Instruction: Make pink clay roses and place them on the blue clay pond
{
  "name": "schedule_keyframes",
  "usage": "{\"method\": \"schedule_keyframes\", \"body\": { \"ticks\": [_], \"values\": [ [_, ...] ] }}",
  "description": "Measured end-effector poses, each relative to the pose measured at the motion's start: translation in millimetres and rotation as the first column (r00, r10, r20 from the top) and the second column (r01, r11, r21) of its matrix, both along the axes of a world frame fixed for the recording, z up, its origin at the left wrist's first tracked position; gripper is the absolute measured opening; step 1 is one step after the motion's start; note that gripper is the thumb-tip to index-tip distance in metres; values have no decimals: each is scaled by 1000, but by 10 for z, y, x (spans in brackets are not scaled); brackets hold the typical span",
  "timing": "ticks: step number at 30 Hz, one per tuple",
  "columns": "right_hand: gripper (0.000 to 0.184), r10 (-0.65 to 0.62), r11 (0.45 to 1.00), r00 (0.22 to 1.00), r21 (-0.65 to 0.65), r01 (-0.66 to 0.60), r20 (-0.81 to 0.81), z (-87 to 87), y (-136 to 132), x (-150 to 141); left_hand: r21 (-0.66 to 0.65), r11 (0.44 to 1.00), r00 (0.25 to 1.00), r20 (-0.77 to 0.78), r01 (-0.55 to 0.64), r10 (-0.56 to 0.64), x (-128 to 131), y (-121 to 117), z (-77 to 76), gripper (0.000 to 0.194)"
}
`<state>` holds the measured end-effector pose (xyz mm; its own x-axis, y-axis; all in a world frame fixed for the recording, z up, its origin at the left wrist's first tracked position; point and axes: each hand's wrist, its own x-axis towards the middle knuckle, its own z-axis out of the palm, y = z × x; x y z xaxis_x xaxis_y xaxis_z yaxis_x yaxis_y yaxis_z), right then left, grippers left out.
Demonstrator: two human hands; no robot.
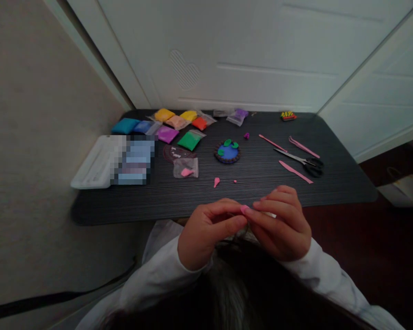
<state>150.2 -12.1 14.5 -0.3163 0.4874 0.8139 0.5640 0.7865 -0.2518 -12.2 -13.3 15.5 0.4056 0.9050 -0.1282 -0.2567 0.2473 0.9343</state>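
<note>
So there's a tiny pink lump (245, 209) pinched between both hands, just below the center of the frame, by the near edge of the dark table (151, 201). It's light pink, smooth-looking and roundish, though fingers cover part of it, so I can't tell its full shape. The left hand (206, 233) is mostly closed, with thumb and index finger nearly together at the lump. The right hand (284, 224) is loosely curled, index fingertip right on the lump, other fingers a bit spread.

For containers, a clear bag (193, 166) left of center has a pink piece (187, 172) in it. Up and to the left there's a whole bunch of little packets: green (190, 140), purple-pink (167, 134), teal (124, 126), blue, peach, orange-red and a couple of yellows, each filled with its own color. A violet one (240, 115) sits near the top middle of the table. Over at the left, the white tray (98, 162) is partly pixelated, so no clue what's in it.

Center of the frame has a round blue piece (227, 152) with a dark beaded rim and green leaf shapes on top.
</note>
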Motion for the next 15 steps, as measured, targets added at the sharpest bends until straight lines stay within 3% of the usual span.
{"method": "schedule_keyframes", "body": {
  "ticks": [8, 12, 15],
  "values": [
    [36, 50, 997, 997, -59, -54, -57, -37, 31, -17, 45, 993, 994, -29, -108, 110, 18, -9, -38, 12],
    [40, 76, 978, 976, -178, -113, -204, -44, 28, -20, 171, 972, 976, -117, -160, 181, 21, -8, -50, 13],
    [36, 33, 954, 961, -277, -113, -276, -30, 24, -17, 325, 936, 936, -267, -136, 229, 2, -2, -31, 14]
  ]
}}
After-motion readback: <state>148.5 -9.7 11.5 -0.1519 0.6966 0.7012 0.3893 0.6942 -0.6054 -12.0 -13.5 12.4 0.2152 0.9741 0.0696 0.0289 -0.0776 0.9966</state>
